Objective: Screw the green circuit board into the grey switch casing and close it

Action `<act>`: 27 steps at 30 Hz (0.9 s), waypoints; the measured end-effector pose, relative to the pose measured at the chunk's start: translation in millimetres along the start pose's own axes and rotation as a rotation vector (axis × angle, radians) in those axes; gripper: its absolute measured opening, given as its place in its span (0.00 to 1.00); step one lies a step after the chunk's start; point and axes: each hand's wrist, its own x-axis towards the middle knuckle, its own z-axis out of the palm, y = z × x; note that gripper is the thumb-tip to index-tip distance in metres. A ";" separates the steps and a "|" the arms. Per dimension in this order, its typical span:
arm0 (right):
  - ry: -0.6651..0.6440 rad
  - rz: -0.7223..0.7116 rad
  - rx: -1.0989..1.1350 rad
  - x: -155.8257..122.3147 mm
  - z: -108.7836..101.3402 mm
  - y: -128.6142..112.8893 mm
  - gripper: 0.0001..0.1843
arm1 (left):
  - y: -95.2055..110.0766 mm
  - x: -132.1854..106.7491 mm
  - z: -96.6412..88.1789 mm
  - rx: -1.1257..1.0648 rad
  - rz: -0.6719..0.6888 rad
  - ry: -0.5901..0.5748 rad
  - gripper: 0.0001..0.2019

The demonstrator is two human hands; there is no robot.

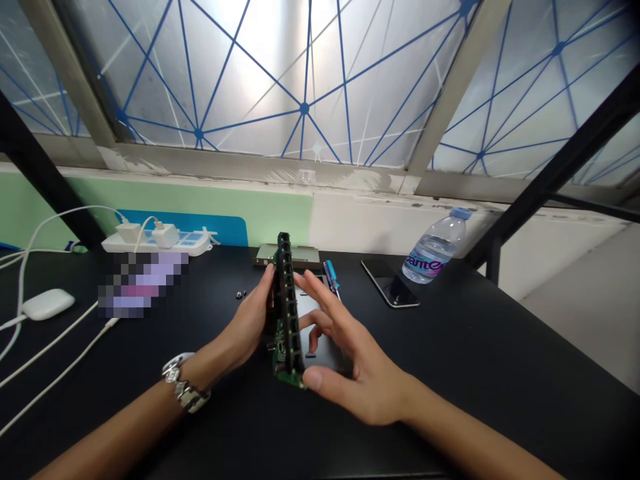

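A green circuit board with a long row of black ports stands on edge between my hands. My left hand grips it from the left, its fingers partly hidden behind the ports. On the other side, my right hand has its thumb at the board's near lower corner and its index fingertip by the ports, the other fingers bent. Beneath my right hand lies a flat grey metal panel with small slots. Farther back sits a metal case piece. A blue-handled screwdriver lies just right of the board.
Several small screws lie left of the board. At the right are a phone and a water bottle. A white power strip, cables, a white rounded device and a blurred-out item occupy the left.
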 end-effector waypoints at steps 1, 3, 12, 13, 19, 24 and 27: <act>0.038 0.033 0.028 1.1 -0.6 0.1 0.50 | 3.3 -0.2 -0.6 0.028 -0.001 0.036 0.27; 0.120 0.135 0.058 3.1 -2.4 2.2 0.47 | 7.8 0.9 -2.7 0.065 0.004 0.102 0.20; 0.225 0.430 -0.305 8.3 -15.1 22.2 0.41 | -4.0 9.4 -12.9 0.178 0.115 -0.038 0.21; 0.226 0.414 -0.413 8.4 -15.5 22.0 0.40 | -6.6 10.7 -14.6 0.196 0.138 -0.067 0.22; 0.194 0.405 -0.827 7.0 -18.3 21.5 0.35 | -18.8 21.1 -26.8 0.393 0.230 -0.024 0.35; 0.203 0.376 -0.877 7.9 -23.7 25.7 0.33 | -16.6 16.4 -20.1 0.350 0.164 -0.079 0.36; 0.191 0.399 -0.908 9.8 -26.6 27.2 0.28 | -14.4 13.1 -14.6 0.306 0.116 -0.105 0.35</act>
